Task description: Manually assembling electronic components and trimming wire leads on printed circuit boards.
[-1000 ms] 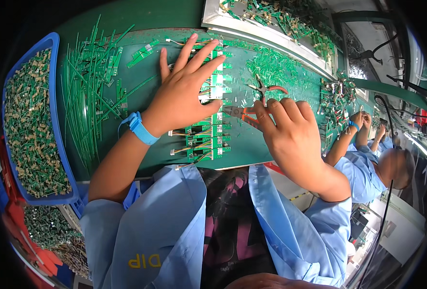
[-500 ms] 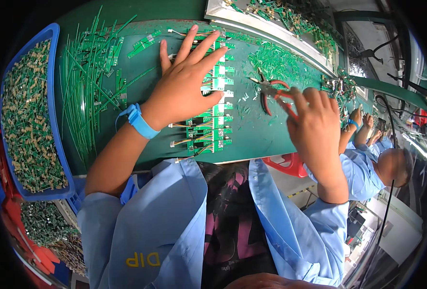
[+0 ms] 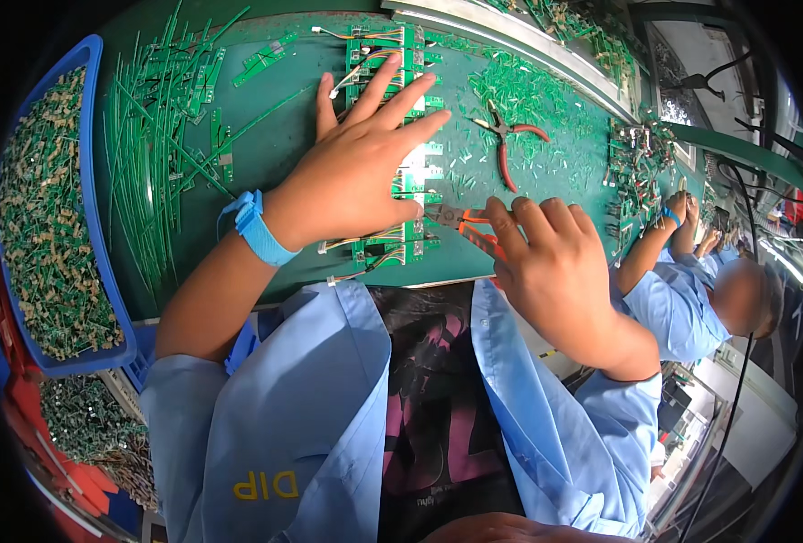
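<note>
A strip of green circuit boards [image 3: 412, 246] with wire leads and white plugs runs from the far edge toward me. My left hand [image 3: 365, 172] lies spread over its middle, fingers apart and thumb at the strip's right side, hiding part of the boards. Closed round the orange handles of a pair of cutting pliers [image 3: 476, 224], my right hand [image 3: 555, 262] is at the strip's near right. The jaws touch or nearly touch the board edge beside my left thumb. Beyond them, a second pair of pliers [image 3: 503, 149] with red handles lies unheld on the green table.
Small green offcuts [image 3: 519, 90] litter the table at the right. Long thin green strips [image 3: 139, 172] and loose boards lie left. A blue bin [image 3: 94, 181] full of small boards stands far left. At right, a co-worker in blue [image 3: 682, 308] sits along the bench.
My right hand has brought the orange pliers left and nearer me, to the strip's edge. My left hand has slid a little toward me along the strip, uncovering more of its far end.
</note>
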Tool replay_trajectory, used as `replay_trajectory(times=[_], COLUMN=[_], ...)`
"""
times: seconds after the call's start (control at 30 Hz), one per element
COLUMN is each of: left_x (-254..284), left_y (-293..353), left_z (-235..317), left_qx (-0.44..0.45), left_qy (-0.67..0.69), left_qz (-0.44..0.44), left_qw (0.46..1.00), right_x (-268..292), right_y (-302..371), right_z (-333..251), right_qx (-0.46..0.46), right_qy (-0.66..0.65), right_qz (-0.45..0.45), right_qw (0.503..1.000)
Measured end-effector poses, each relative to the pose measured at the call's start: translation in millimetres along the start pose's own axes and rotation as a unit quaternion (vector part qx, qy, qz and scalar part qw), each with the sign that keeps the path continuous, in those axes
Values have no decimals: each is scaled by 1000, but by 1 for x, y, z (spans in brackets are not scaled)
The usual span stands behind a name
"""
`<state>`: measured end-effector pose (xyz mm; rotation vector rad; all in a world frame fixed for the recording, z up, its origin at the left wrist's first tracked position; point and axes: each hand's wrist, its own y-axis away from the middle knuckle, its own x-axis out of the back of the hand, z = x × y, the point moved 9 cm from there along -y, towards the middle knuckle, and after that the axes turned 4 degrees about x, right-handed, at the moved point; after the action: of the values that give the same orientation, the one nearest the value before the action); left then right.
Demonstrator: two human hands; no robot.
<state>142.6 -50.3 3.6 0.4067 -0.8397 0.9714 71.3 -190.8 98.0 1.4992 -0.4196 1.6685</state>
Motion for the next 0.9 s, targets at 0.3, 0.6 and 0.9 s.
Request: replay_trajectory(times=[0.3,0.6,0.9], left_x=[-1,-10,-14], left_y=[25,23,30], left_z=[28,32,25], left_qx=[-50,-47,-58], left_qy=[-9,-35,-25], left_qz=[15,-6,28], left_qw=[999,998,998], right_x=[25,9,0], right_y=[28,36,55], right_z=[17,-38,30], right_qx=[-37,22,-148], right_qy=[-22,30,-104], right_qz=[71,96,20], right_qw=[997,995,983])
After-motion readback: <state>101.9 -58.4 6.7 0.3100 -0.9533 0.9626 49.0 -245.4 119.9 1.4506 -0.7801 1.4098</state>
